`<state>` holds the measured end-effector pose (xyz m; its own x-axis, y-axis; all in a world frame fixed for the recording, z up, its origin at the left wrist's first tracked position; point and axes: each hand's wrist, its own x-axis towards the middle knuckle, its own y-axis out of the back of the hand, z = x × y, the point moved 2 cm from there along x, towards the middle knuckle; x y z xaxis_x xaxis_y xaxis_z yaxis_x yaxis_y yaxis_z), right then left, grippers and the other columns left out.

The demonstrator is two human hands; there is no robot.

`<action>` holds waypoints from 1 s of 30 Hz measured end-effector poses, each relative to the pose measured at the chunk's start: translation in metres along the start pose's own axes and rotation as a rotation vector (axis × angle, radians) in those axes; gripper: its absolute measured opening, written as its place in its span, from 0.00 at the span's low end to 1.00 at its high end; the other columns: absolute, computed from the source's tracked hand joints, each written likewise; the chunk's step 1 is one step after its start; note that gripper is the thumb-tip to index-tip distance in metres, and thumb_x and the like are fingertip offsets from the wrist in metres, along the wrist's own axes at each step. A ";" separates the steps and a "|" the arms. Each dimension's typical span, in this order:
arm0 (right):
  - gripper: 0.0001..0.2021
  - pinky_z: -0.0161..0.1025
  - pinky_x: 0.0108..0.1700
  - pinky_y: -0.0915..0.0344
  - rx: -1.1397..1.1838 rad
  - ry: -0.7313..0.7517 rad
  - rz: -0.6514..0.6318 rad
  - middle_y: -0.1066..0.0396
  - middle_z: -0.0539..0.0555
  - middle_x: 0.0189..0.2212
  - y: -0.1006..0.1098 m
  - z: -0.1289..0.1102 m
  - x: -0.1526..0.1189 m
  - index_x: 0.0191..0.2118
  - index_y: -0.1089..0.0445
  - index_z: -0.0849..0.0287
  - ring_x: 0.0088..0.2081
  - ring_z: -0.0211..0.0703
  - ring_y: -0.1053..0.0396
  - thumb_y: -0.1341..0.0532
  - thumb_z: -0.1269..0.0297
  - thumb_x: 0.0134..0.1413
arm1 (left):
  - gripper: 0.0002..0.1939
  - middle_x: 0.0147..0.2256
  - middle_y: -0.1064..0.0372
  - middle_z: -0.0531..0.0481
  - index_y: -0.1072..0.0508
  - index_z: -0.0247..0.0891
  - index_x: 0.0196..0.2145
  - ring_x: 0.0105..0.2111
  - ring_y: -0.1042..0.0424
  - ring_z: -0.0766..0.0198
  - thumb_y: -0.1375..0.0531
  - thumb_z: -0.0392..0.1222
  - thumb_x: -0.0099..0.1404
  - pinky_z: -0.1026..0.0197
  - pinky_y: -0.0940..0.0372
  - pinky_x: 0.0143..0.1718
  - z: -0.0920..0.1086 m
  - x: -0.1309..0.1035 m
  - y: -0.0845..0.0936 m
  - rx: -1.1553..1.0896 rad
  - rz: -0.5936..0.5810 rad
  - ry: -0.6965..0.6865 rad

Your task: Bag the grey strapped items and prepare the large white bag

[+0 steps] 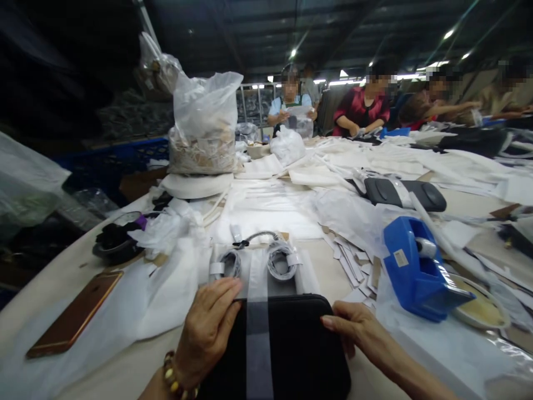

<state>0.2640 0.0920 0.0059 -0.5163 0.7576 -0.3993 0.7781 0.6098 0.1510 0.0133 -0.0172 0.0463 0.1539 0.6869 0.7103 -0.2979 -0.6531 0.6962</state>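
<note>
Dark ceiling (233, 33) with small bright lights (293, 53). Below it, several co-workers (361, 111) sit along the far side. Table (318, 266): beige, mostly under white sheets (266, 216). Blue crate (129, 153) back left, contents unclear. Big clear bag (208, 119) stands on the far left of the table, its lower part packed with pale scraps. Small white bag (287, 145) to its right, contents can't tell.

Black case (306, 355) lies at the near edge in front of the wearer, clear strip (258, 355) down its front. Left hand (210, 316) grasps its upper left corner, fingers bent over the edge; right hand (358, 319) grips the upper right side, thumb on top. Second case (403, 194) farther back right, banded.

Blue dispenser (410, 291), right, holds a roll (426, 247). Dish (502, 311) just beside it, yellowish stuff inside. Phone (77, 314) on the left. Dark bowl (112, 254) beyond it, filled with black items. Two grey cable coils (271, 266) just past the black case. Beaded bracelet (170, 378) on left wrist.
</note>
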 end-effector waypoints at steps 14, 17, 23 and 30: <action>0.22 0.33 0.19 0.52 -0.144 0.001 0.047 0.45 0.44 0.10 0.000 -0.006 -0.005 0.16 0.44 0.57 0.15 0.33 0.44 0.41 0.42 0.34 | 0.25 0.55 0.41 0.39 0.45 0.29 0.57 0.57 0.46 0.54 0.49 0.44 0.66 0.49 0.43 0.54 0.022 -0.038 -0.005 0.171 -0.220 0.037; 0.22 0.33 0.20 0.52 -0.160 -0.008 0.048 0.44 0.45 0.11 0.000 -0.008 -0.006 0.16 0.44 0.57 0.16 0.33 0.44 0.41 0.42 0.34 | 0.36 0.59 0.47 0.39 0.50 0.31 0.61 0.60 0.50 0.48 0.44 0.54 0.62 0.43 0.46 0.56 0.024 -0.042 -0.008 0.204 -0.322 -0.003; 0.22 0.34 0.22 0.52 -0.177 -0.030 0.056 0.45 0.45 0.11 -0.001 -0.012 -0.009 0.16 0.44 0.56 0.17 0.33 0.46 0.41 0.41 0.34 | 0.35 0.59 0.48 0.39 0.49 0.36 0.61 0.60 0.50 0.50 0.41 0.46 0.60 0.43 0.47 0.57 0.019 -0.044 -0.009 0.089 -0.347 0.051; 0.22 0.35 0.24 0.49 -0.204 -0.031 0.071 0.44 0.45 0.12 0.000 -0.010 -0.010 0.16 0.43 0.56 0.19 0.35 0.44 0.40 0.41 0.35 | 0.42 0.61 0.53 0.37 0.46 0.41 0.59 0.61 0.53 0.44 0.33 0.49 0.51 0.35 0.50 0.56 0.020 -0.043 -0.006 -0.028 -0.402 0.095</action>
<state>0.2657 0.0873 0.0189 -0.4492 0.7947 -0.4082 0.7221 0.5920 0.3579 0.0276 -0.0494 0.0136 0.1757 0.9130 0.3681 -0.2579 -0.3182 0.9123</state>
